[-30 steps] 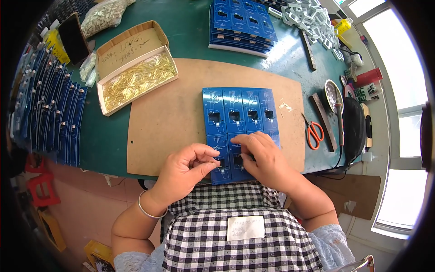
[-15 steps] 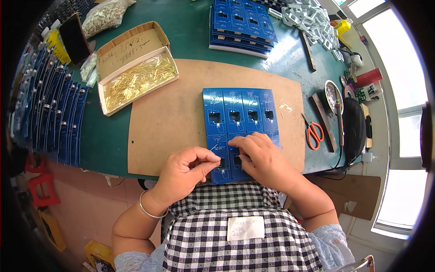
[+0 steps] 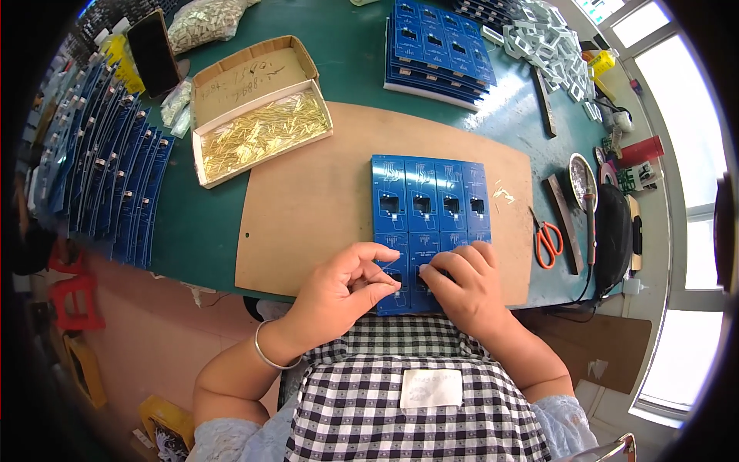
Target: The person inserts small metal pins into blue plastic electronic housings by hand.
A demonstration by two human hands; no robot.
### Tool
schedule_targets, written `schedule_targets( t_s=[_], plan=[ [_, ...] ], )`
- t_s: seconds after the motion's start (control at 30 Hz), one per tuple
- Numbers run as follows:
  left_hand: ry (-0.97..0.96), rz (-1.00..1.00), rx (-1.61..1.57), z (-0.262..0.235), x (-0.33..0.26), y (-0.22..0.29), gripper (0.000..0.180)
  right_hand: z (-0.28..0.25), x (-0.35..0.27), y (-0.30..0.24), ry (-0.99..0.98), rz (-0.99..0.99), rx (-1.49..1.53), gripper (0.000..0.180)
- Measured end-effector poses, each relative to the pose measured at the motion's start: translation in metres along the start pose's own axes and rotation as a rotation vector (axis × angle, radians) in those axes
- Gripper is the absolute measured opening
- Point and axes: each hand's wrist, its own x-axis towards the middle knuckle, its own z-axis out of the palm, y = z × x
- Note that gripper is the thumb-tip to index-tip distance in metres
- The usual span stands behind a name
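— The panel of circuit boards (image 3: 431, 208) under the hands is deep blue with pale tracing and small dark rectangular cut-outs; the board (image 3: 323, 208) beneath it is plain tan.

— And the table (image 3: 354, 69)?

— Dark green; the stack of boards (image 3: 439, 46) at the far side is the same blue, as are the upright boards (image 3: 100, 177) along the left.

— The open box (image 3: 258, 115)?

— Light brown card; the pins (image 3: 262, 131) in it are shiny gold.

— Anything red?

— The scissors (image 3: 547, 240) have orange-red handles; the stool (image 3: 73, 296) at the left is red.

— The apron (image 3: 416, 393)?

— Black-and-white check with a white patch; the bracelet (image 3: 265, 356) is silver.
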Motion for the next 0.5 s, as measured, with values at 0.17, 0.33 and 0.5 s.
schedule_targets(
  t_s=[0.17, 0.33, 0.5],
  plan=[
    [0.012, 0.088, 0.043, 0.002, -0.002, -0.007, 0.032, 0.001, -0.007, -0.009, 0.0, 0.023, -0.161, 0.033],
    [0.006, 0.038, 0.028, 0.002, -0.003, -0.004, 0.032, -0.006, -0.022, -0.019, -0.172, 0.18, -0.177, 0.053],
    [-0.009, 0.023, 0.018, 0.006, -0.004, -0.001, 0.033, -0.008, -0.024, -0.021, -0.217, 0.164, -0.207, 0.059]
  ],
)
